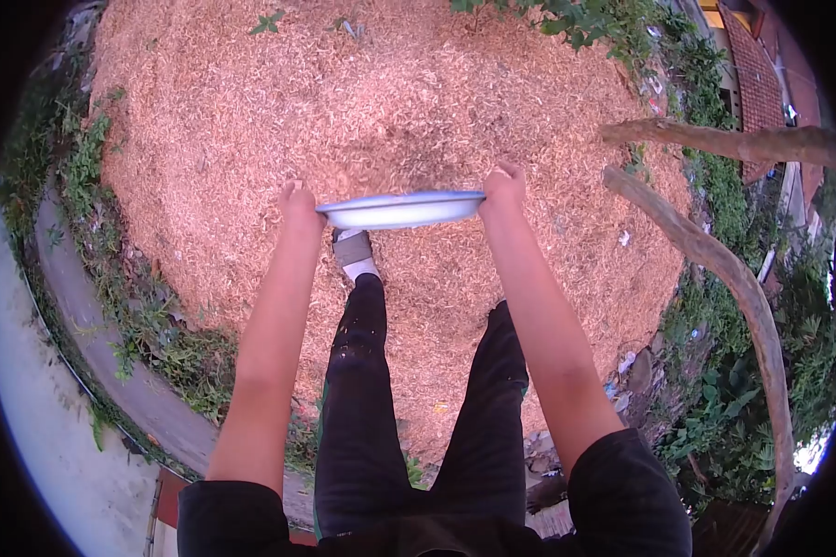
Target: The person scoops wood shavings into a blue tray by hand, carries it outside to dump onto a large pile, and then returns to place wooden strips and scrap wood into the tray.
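Note:
A shallow white basin [399,214] with a bluish rim is held out in front of me, seen nearly edge-on with its outer side toward me. My left hand [298,202] is closed on its left rim, and my right hand [504,186] grips the right rim. Both arms are stretched forward over a wide heap of wood shavings [251,102]. Just beyond the basin the shavings look darker and somewhat blurred. What the basin contains, if anything, is hidden.
My foot in a grey-strapped sandal [352,249] stands on the heap below the basin. Two bare branches [715,251] reach in from the right. Green plants [186,362] border the heap, with a paved path [97,316] at left and a tiled roof [755,88] at upper right.

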`<state>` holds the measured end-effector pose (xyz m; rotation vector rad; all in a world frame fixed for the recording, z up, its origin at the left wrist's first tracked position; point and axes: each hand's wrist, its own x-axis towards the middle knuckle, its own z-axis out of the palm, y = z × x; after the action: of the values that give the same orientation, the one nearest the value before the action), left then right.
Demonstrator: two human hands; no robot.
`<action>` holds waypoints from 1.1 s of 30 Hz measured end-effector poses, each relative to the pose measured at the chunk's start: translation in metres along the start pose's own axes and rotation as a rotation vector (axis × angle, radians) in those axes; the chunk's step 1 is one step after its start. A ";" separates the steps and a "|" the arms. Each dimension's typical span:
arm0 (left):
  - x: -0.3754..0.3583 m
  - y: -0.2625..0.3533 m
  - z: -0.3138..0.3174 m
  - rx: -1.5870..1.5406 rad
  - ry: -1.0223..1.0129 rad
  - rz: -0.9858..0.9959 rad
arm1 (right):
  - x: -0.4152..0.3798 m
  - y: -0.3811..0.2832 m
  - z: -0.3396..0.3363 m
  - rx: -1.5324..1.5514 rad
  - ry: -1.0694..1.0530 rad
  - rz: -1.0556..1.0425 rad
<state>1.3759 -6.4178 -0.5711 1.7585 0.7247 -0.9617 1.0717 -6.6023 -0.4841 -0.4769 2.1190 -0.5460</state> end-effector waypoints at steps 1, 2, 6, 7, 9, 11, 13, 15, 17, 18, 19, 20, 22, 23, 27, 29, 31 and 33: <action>-0.012 -0.008 -0.010 -0.003 0.019 -0.040 | -0.009 0.003 -0.013 0.003 0.005 0.002; -0.034 -0.010 -0.014 0.002 0.015 -0.040 | -0.024 0.005 -0.028 0.054 -0.052 0.027; -0.109 -0.019 -0.040 -0.026 -0.113 -0.061 | -0.067 0.015 -0.088 0.254 -0.244 -0.027; -0.115 -0.026 -0.047 -0.030 -0.215 -0.029 | -0.069 0.022 -0.098 0.256 -0.239 -0.026; -0.122 -0.040 -0.058 -0.070 -0.279 0.058 | -0.068 0.033 -0.115 0.183 -0.319 -0.177; -0.124 -0.052 -0.066 -0.110 -0.337 0.143 | -0.056 0.054 -0.121 0.108 -0.327 -0.264; -0.122 -0.062 -0.072 -0.068 -0.423 0.309 | -0.053 0.063 -0.123 0.033 -0.335 -0.351; -0.113 -0.063 -0.072 0.015 -0.446 0.377 | -0.045 0.068 -0.120 -0.050 -0.355 -0.404; -0.106 -0.063 -0.068 0.100 -0.470 0.445 | -0.039 0.073 -0.114 -0.027 -0.348 -0.434; -0.108 -0.057 -0.062 0.122 -0.445 0.483 | -0.033 0.077 -0.110 -0.003 -0.341 -0.469; -0.107 -0.054 -0.057 0.144 -0.420 0.522 | -0.027 0.082 -0.104 -0.005 -0.341 -0.464; -0.107 -0.051 -0.054 0.147 -0.418 0.519 | -0.020 0.086 -0.099 0.062 -0.342 -0.385; -0.096 -0.047 -0.050 0.100 -0.423 0.514 | -0.018 0.088 -0.091 0.129 -0.342 -0.304; -0.093 -0.047 -0.049 0.102 -0.421 0.512 | -0.017 0.089 -0.089 0.106 -0.363 -0.327; -0.069 -0.053 -0.045 0.128 -0.382 0.565 | -0.029 0.094 -0.081 0.128 -0.300 -0.258; -0.059 -0.051 -0.037 0.143 -0.376 0.580 | -0.032 0.086 -0.075 0.101 -0.252 -0.201; -0.054 -0.037 -0.019 0.194 -0.340 0.605 | -0.028 0.078 -0.062 0.073 -0.204 -0.145; -0.034 -0.024 0.002 0.197 -0.349 0.613 | -0.013 0.070 -0.040 0.078 -0.203 -0.169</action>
<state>1.3384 -6.4127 -0.5530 1.7570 -0.1405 -0.8881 1.0359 -6.5290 -0.4928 -0.6438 1.8684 -0.6456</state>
